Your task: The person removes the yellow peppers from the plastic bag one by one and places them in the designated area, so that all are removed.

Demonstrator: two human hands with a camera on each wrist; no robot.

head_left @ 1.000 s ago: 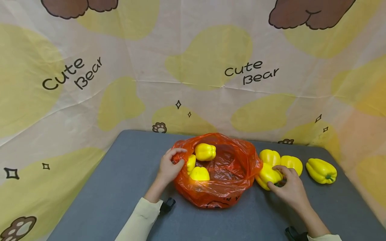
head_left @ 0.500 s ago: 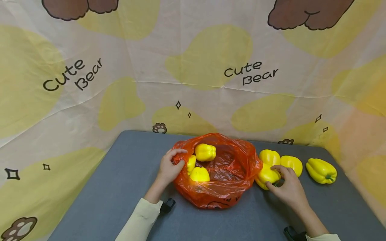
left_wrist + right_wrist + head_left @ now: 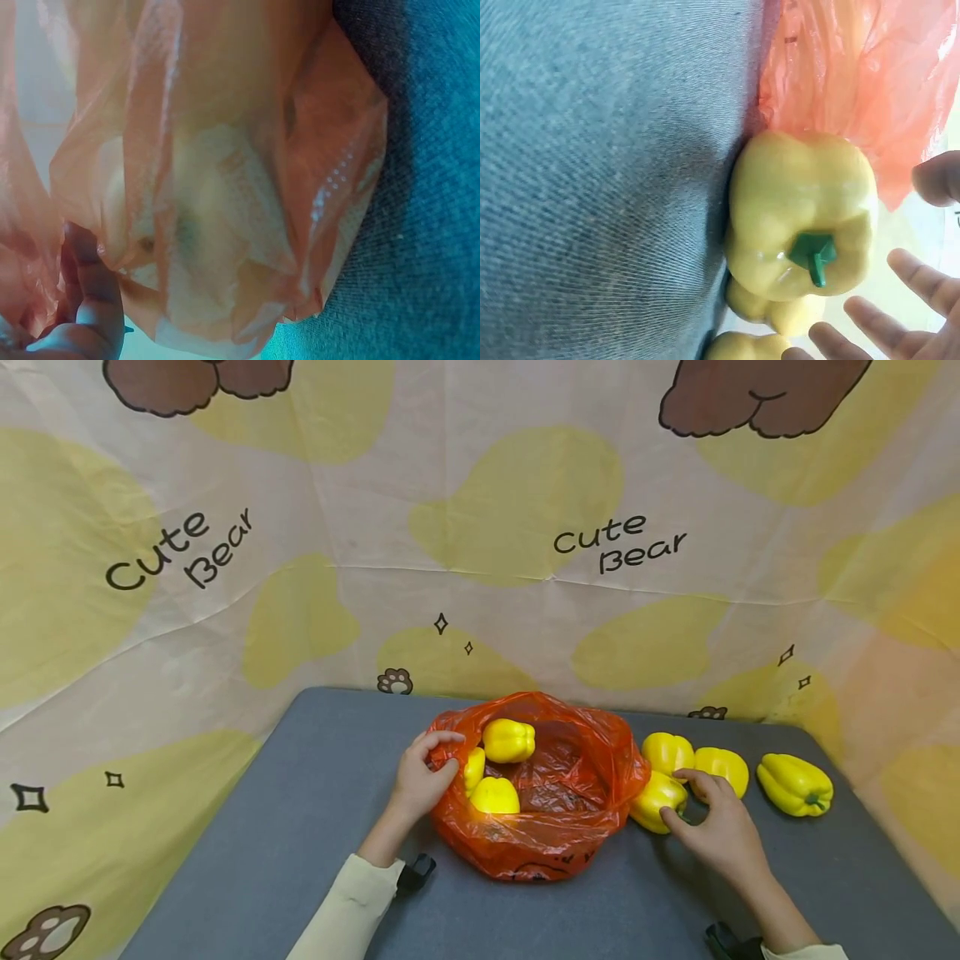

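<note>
A red plastic bag (image 3: 525,843) stands wide-mouthed on the grey table, with three yellow bell peppers inside, one of them a pepper (image 3: 510,741) at the back. My left hand (image 3: 422,777) pinches the bag's left rim between thumb and fingers; in the left wrist view the fingers (image 3: 94,292) bend at the thin plastic. On the right, a yellow bell pepper (image 3: 802,217) with a green stem rests on the table against the bag's outside. My right hand (image 3: 720,827) hovers just above it, fingers spread; the right wrist view shows a gap between fingertips and pepper.
Two more yellow peppers, a left one (image 3: 667,752) and a right one (image 3: 722,768), sit behind the nearest pepper. Another pepper (image 3: 795,785) lies farther right. A printed cloth (image 3: 480,527) hangs right behind the table (image 3: 300,860).
The pepper under my right hand has tipped down and slightly left onto the table, and the fingers have come away from it. My left hand keeps its place at the bag's rim.
</note>
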